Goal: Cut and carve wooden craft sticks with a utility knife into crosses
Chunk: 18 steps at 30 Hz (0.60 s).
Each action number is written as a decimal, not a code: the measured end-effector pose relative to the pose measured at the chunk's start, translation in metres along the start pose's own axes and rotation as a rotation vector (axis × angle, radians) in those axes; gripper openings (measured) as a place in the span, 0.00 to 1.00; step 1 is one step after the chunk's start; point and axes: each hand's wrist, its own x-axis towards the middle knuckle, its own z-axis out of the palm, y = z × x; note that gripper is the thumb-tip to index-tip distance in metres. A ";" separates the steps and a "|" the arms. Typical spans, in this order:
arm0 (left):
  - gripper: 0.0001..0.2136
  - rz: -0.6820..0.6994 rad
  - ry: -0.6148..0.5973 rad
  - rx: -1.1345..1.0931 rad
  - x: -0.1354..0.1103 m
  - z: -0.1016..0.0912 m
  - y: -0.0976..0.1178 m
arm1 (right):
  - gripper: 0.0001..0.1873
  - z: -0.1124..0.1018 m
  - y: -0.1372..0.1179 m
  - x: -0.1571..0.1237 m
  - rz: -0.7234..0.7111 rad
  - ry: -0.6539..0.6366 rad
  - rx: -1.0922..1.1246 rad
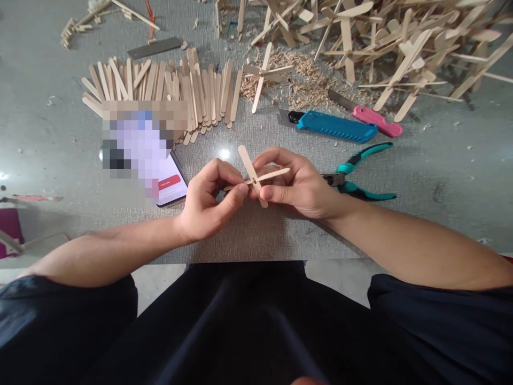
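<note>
Both hands meet over the near part of the grey table [56, 133], holding a small cross of two flat wooden sticks [253, 170]. My left hand [208, 200] pinches the left end of the thinner cross stick between thumb and forefinger. My right hand [294, 184] is closed around the crossing point, thumb under the wider stick. The wider stick stands tilted, its rounded top free above the fingers.
A row of flat wooden sticks [168, 88] lies at the back left, a phone [170, 184] in front of it. A blue utility knife [334, 125], a pink knife [377, 120] and teal pliers [360, 179] lie right. Finished crosses [385, 37] and shavings [304, 80] pile behind.
</note>
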 end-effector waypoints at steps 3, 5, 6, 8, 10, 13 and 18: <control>0.06 0.048 -0.015 0.040 -0.001 0.000 -0.002 | 0.09 0.004 0.001 -0.003 -0.034 0.029 -0.092; 0.08 0.154 0.030 0.172 -0.003 -0.002 -0.005 | 0.07 0.007 0.003 -0.006 -0.104 0.088 -0.257; 0.11 0.222 0.077 0.259 -0.004 -0.003 -0.006 | 0.06 0.008 0.004 -0.008 -0.165 0.122 -0.374; 0.15 0.375 0.192 0.416 -0.005 -0.005 -0.007 | 0.05 0.009 0.009 -0.011 -0.297 0.171 -0.662; 0.15 0.564 0.256 0.488 -0.005 -0.005 -0.006 | 0.03 0.007 0.014 -0.012 -0.382 0.171 -0.976; 0.07 0.812 0.129 0.490 -0.002 -0.003 -0.002 | 0.08 0.002 0.020 -0.011 -0.432 0.119 -1.380; 0.05 0.894 -0.281 0.391 0.000 0.003 0.009 | 0.15 0.002 0.021 -0.008 -0.488 0.057 -1.723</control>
